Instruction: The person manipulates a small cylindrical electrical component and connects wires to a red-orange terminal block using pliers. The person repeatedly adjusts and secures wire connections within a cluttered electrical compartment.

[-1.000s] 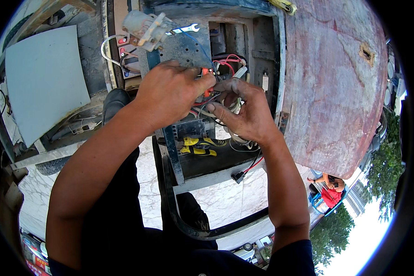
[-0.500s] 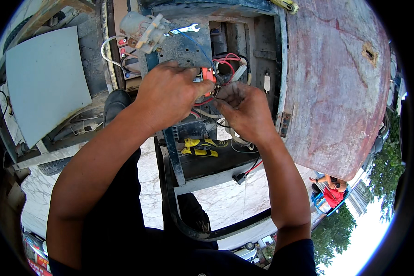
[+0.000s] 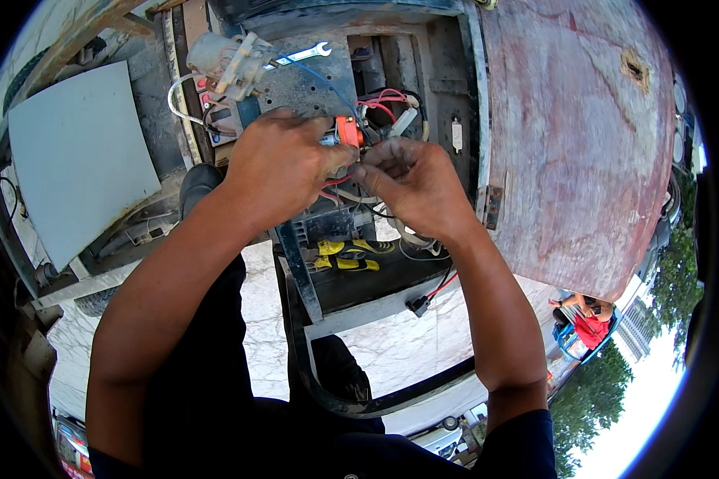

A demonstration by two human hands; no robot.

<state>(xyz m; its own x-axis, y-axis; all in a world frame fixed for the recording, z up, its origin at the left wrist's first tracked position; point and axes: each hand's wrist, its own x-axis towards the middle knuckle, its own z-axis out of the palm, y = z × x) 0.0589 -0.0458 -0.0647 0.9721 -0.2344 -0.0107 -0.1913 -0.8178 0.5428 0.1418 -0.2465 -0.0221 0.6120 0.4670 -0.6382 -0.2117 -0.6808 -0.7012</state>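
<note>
My left hand (image 3: 273,164) grips a small orange-red block with a silvery part (image 3: 347,129), thumb along its near side. Close to the block's right side, my right hand (image 3: 423,185) has its thumb and fingertips pinched together; what lies between them is too small to make out. Red wires (image 3: 385,104) and a thin blue wire (image 3: 327,81) run behind the fingers. Below the hands, more cables hang over a dark box. A yellow-and-black pair of pliers (image 3: 359,247) lies on the ledge beneath.
A silvery wrench (image 3: 303,55) rests on the metal plate beside a grey motor-like part (image 3: 225,65). A black plug (image 3: 417,306) dangles near the lower frame bar. At right stands a worn reddish panel (image 3: 567,152), and a pale sheet (image 3: 84,160) lies left. A person (image 3: 591,319) sits farther off.
The view has shifted slightly. Both hands and the orange-red block appear a little farther left, and my right fingertips have moved in closer to the left thumb.
</note>
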